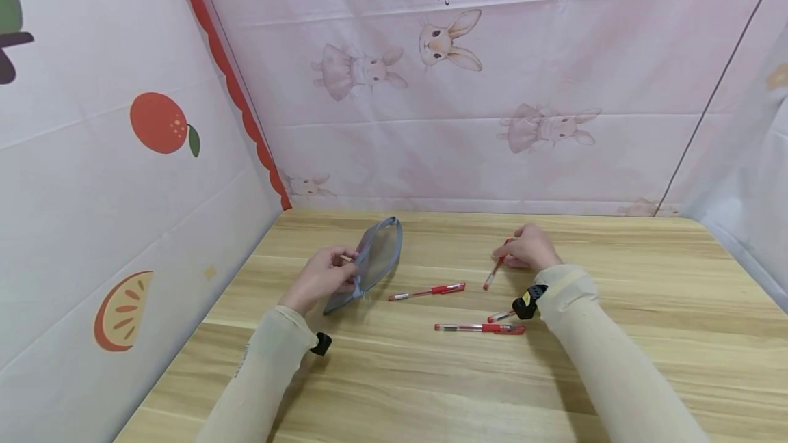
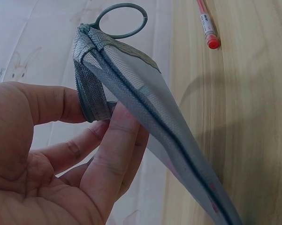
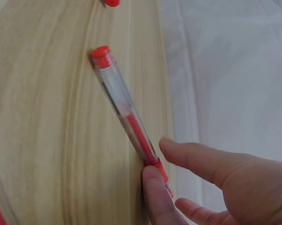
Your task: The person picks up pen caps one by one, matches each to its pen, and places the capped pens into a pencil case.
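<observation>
A grey-blue zippered mesh pouch (image 1: 377, 251) stands tilted on the table, its mouth spread apart. My left hand (image 1: 323, 275) pinches the near end of its zipper edge between thumb and fingers; a ring pull (image 2: 122, 21) sticks up from the corner in the left wrist view. My right hand (image 1: 528, 249) is at a clear pen with a red cap (image 3: 126, 108), lying at the back right. One fingertip touches the pen beside the cap, while the thumb stands slightly apart on the other side. Part of the cap is hidden by the fingers.
Between the hands lies another red-capped pen (image 1: 427, 292). Closer to me is a second one (image 1: 480, 328), and a third (image 1: 501, 316) is partly hidden behind the right wrist camera. The wooden table (image 1: 394, 388) meets printed cloth walls at the back and left.
</observation>
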The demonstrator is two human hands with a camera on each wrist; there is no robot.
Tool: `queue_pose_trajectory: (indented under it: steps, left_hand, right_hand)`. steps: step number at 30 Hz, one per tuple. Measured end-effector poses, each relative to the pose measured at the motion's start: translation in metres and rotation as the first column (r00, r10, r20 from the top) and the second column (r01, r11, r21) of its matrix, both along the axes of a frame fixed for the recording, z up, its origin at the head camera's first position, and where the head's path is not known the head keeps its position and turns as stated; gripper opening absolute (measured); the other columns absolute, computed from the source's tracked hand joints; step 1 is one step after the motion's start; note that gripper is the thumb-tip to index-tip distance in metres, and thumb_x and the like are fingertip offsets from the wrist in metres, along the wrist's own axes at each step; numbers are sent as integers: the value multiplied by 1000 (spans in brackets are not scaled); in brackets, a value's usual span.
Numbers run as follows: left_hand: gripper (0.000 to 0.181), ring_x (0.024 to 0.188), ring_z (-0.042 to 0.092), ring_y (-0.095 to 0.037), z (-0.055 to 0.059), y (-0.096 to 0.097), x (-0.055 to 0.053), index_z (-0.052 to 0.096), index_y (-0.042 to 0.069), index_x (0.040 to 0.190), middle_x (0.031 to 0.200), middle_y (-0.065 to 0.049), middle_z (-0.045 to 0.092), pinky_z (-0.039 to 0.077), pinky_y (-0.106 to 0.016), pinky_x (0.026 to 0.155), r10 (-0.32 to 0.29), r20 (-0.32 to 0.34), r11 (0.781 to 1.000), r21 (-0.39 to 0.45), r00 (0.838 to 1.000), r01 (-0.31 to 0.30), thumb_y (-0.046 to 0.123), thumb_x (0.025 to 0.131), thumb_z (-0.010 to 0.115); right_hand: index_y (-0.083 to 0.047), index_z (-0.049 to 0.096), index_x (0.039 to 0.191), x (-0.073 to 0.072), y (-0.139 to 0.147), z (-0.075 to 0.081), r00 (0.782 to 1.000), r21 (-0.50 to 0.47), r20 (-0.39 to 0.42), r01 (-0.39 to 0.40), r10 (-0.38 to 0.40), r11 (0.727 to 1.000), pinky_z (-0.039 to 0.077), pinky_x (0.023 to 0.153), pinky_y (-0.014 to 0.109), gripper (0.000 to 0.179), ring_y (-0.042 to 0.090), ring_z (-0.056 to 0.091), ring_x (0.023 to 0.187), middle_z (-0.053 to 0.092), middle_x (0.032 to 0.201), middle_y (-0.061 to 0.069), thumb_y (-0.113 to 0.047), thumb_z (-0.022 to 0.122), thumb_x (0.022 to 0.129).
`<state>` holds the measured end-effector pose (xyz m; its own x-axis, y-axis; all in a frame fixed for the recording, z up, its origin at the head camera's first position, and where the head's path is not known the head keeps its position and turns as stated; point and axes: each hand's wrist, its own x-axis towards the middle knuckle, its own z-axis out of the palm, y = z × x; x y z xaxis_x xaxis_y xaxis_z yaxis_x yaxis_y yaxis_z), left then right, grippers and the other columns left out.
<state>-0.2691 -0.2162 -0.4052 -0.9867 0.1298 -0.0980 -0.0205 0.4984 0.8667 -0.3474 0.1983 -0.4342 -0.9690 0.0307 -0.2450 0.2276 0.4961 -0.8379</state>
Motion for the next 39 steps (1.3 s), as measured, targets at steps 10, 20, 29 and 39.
queue_pose_trajectory:
  steps: [10,20,29,39]
  left_hand:
    - [33,90,73,-21,1,-1,-1,62,3,138,114,-18,66,66,-40,88,-6,-2,1000,-2,1000,6,10,106,59]
    - [34,91,74,-21,0,-3,-3,62,1,139,115,-19,67,66,-40,89,-20,-5,1000,3,1000,20,10,106,59]
    - [33,89,74,-21,1,-2,-2,62,1,138,113,-18,67,66,-38,86,-13,-2,1000,1,1000,13,9,106,59]
    - [32,90,74,-22,0,-1,-2,64,3,137,114,-19,67,65,-44,90,0,2,1000,1,1000,0,7,106,59]
  right_hand:
    - [16,51,141,-1,-5,-4,1000,7,-26,14,-14,1000,59,62,18,64,3,68,62,69,91,7,-8,84,91]
    - [10,62,126,-5,-10,-7,999,4,-45,30,-30,1000,58,59,18,42,4,67,60,70,82,4,-7,81,94]
    - [7,64,117,-3,-14,-6,999,5,-37,23,-23,1000,60,61,20,37,6,69,62,74,79,4,-9,85,91]
    - [3,68,98,2,-22,-2,995,130,-76,-56,66,990,56,58,19,22,7,66,59,74,73,4,-10,85,90]
